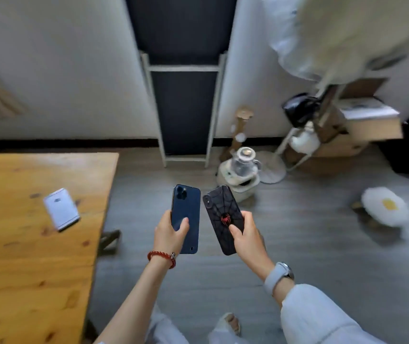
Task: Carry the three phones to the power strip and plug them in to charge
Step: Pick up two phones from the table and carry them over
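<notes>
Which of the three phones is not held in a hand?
The silver phone, lying alone on the wooden table; the blue and spider-patterned ones are held.

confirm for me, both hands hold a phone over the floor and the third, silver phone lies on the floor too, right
Not quite. The silver phone lies on the wooden table, not the floor, as the head view shows. The left hand holds the blue phone and the right hand the spider-case phone.

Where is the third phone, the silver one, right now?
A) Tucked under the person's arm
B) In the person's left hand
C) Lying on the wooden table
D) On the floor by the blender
C: the silver phone lies back-up on the wooden table, while the left hand holds the blue phone and the right hand holds the spider-case phone.
</notes>
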The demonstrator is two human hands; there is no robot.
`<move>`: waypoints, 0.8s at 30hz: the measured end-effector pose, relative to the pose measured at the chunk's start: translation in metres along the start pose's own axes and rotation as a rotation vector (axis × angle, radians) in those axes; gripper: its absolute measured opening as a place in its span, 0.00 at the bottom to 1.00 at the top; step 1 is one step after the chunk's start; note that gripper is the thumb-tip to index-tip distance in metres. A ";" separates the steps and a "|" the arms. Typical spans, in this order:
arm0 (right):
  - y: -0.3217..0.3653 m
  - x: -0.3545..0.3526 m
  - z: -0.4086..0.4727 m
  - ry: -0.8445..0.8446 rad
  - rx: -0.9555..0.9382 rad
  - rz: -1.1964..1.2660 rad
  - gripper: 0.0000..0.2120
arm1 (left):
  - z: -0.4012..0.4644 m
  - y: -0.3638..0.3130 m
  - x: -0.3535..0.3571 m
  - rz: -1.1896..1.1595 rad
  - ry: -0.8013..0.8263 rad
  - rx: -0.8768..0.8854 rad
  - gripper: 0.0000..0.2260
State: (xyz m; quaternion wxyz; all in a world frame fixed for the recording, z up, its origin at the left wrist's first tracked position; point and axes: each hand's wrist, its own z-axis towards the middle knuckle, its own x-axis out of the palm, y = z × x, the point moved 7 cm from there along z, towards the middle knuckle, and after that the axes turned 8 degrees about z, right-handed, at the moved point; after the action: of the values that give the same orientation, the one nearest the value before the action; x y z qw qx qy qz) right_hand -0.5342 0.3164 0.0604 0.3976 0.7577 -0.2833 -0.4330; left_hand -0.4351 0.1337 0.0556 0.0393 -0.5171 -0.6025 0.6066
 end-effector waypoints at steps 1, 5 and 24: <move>-0.014 -0.032 0.001 -0.042 0.004 -0.007 0.11 | -0.002 -0.022 0.028 0.002 0.026 0.018 0.03; -0.067 -0.147 0.002 -0.214 0.070 0.013 0.13 | -0.013 -0.101 0.137 0.027 0.174 0.097 0.04; -0.292 -0.591 0.038 -0.894 0.516 0.260 0.11 | -0.067 -0.456 0.639 0.385 0.788 0.656 0.07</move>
State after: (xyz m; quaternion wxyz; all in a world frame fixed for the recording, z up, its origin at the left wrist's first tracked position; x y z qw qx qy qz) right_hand -0.8175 0.9134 0.0558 0.0893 0.5311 -0.6142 -0.5768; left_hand -0.9479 0.7325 0.0544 0.3094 -0.7668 -0.2157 0.5194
